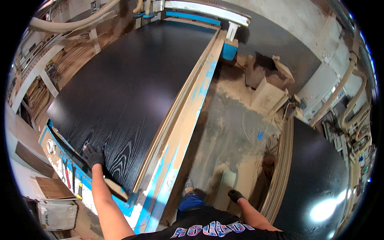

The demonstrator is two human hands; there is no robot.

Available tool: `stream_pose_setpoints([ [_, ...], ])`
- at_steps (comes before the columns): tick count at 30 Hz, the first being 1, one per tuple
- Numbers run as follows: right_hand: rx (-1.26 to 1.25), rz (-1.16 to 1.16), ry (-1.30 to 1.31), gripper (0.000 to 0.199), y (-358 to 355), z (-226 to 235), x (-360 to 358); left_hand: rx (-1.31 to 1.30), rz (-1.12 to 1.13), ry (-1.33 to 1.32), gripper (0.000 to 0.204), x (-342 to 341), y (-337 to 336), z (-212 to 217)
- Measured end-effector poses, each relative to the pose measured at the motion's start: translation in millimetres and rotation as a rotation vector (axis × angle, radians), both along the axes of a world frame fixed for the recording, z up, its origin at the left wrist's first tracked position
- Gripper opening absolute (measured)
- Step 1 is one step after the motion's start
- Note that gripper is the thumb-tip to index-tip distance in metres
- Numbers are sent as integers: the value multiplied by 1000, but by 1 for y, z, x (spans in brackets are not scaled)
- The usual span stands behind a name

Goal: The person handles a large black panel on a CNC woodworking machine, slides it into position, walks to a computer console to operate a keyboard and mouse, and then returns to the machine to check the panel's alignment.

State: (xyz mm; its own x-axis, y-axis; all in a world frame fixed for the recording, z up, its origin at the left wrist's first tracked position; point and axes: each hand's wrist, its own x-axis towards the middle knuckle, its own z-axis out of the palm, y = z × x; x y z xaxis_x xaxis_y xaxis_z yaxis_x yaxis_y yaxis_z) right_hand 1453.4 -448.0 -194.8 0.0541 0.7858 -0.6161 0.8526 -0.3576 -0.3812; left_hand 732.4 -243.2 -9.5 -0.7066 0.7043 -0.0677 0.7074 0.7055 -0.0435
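Note:
A large black wood-grain panel (132, 84) lies flat on the blue-edged machine bed (176, 148) in front of me. My left hand (94, 156), in a dark glove with bare fingertips showing, rests on the panel's near left part, fingers stretched and apart. My right hand (236, 195), also in a dark glove, hangs low at my right side over the floor. Its fingers look curled in, with nothing visible in them. To its right stands a stack of boards (282, 168) topped by another black panel (320, 172).
A white gantry beam (208, 13) crosses the far end of the bed. Hand tools with red and yellow handles (80, 191) and a tape roll (51, 146) lie on the near left ledge. Dusty boxes (266, 94) stand beyond the aisle; hoses (336, 92) run at right.

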Motion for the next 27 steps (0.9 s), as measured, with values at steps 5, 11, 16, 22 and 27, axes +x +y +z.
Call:
stream_pose_setpoints([
  [5,-88,29,-102,60,102,-46,73,73,58,109,69,-32,-3,-27],
  [11,158,60,-73,47,309,64,45,69,76,114,65,-2,-1,-28],
  [16,487,275,-104,47,513,109,-17,122,199,120,61,32,-26,-31],
  [22,1042,583,-128,47,736,141,-131,94,336,177,61,86,-63,-41],
  [27,833,945,-326,55,833,156,-231,58,465,111,56,143,-80,-41],
])
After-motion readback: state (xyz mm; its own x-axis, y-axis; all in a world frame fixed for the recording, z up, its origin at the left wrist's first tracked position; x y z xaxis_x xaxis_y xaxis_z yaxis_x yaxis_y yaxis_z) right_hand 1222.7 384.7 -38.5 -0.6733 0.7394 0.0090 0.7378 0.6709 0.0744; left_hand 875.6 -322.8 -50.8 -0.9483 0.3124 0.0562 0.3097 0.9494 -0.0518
